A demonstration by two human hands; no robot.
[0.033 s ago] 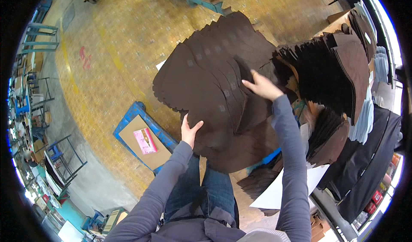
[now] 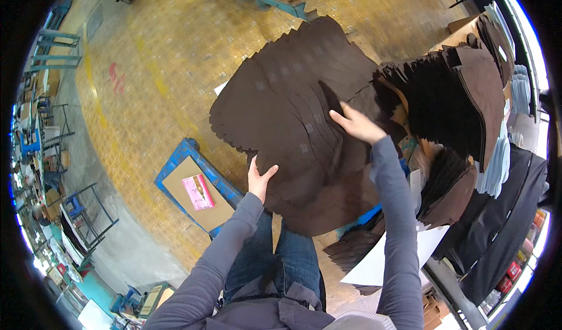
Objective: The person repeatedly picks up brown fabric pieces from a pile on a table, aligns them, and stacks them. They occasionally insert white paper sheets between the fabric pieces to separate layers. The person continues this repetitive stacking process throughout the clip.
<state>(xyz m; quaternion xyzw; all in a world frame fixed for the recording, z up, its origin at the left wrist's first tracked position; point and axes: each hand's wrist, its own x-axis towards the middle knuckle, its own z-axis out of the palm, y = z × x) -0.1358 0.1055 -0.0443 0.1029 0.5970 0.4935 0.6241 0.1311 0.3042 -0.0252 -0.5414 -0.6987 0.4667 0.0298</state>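
A large fanned stack of dark brown, leather-like sheets (image 2: 263, 116) spreads in front of me, its layered edges showing as ridges. My left hand (image 2: 258, 179) rests at the near left edge of the stack, thumb spread away from the fingers on the brown surface. Toward the right of the stack, my right hand (image 2: 361, 126) has thumb and fingers around the raised edge of a brown sheet (image 2: 331, 98), which bends up from the layers beneath. Part of the right fingers is hidden by the sheet.
Left of my legs, a blue-framed platform (image 2: 170, 169) carries a brown board (image 2: 182, 183) and a pink box (image 2: 198, 192). More brown stacks (image 2: 451, 96) stand at the right, near a white sheet (image 2: 374, 265) and black covering (image 2: 497, 224). A teal metal frame (image 2: 281, 5) stands beyond.
The raised sheet edge by my right hand has shifted and bends up more sharply. My right hand has moved very slightly; the left stays in place.
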